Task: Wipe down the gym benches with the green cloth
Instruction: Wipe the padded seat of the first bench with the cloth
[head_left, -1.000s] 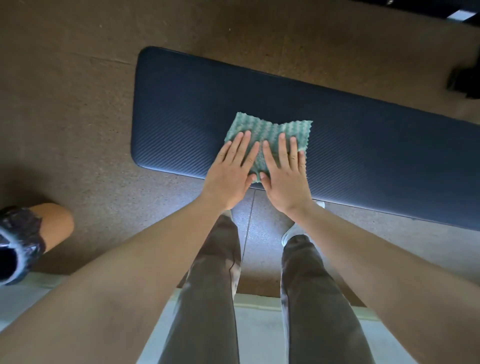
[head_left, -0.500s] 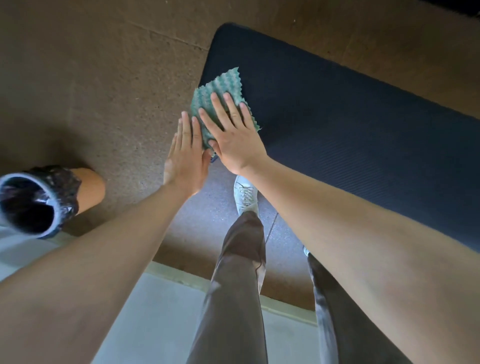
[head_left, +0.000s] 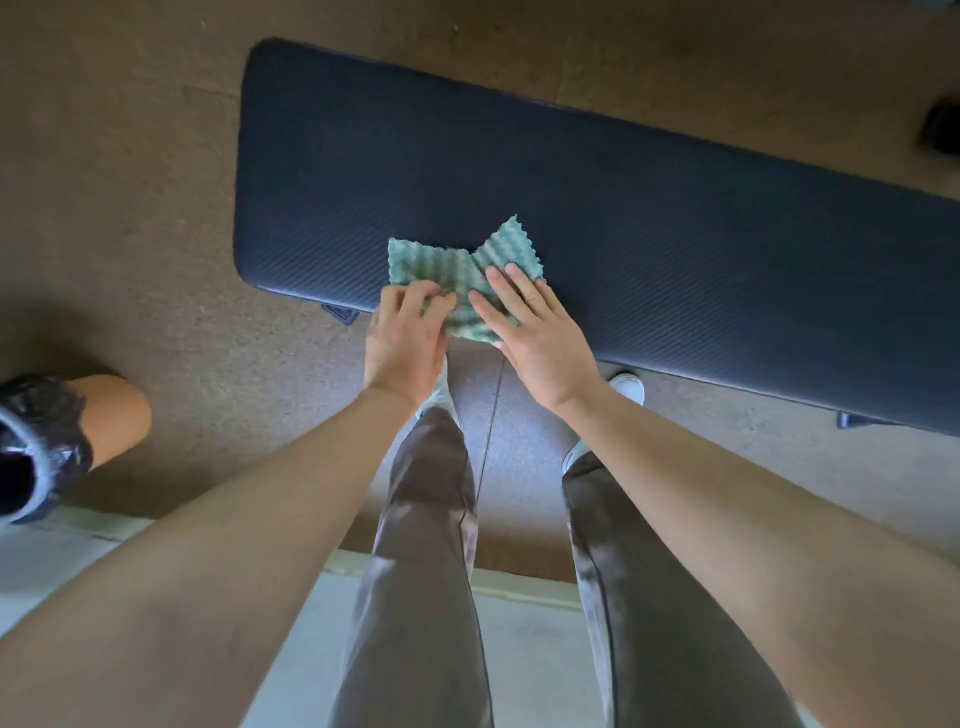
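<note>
your left hand (head_left: 404, 338) has its fingers curled together, pinching the near edge of the ridged green cloth (head_left: 462, 275), while your right hand (head_left: 540, 338) presses flat on it, fingers spread; the cloth lies bunched at the near edge of the dark blue padded bench surface (head_left: 675, 208).

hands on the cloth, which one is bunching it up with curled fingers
The left hand: its fingers curl into the green cloth, while the right hand lies flat, fingers spread.
</note>
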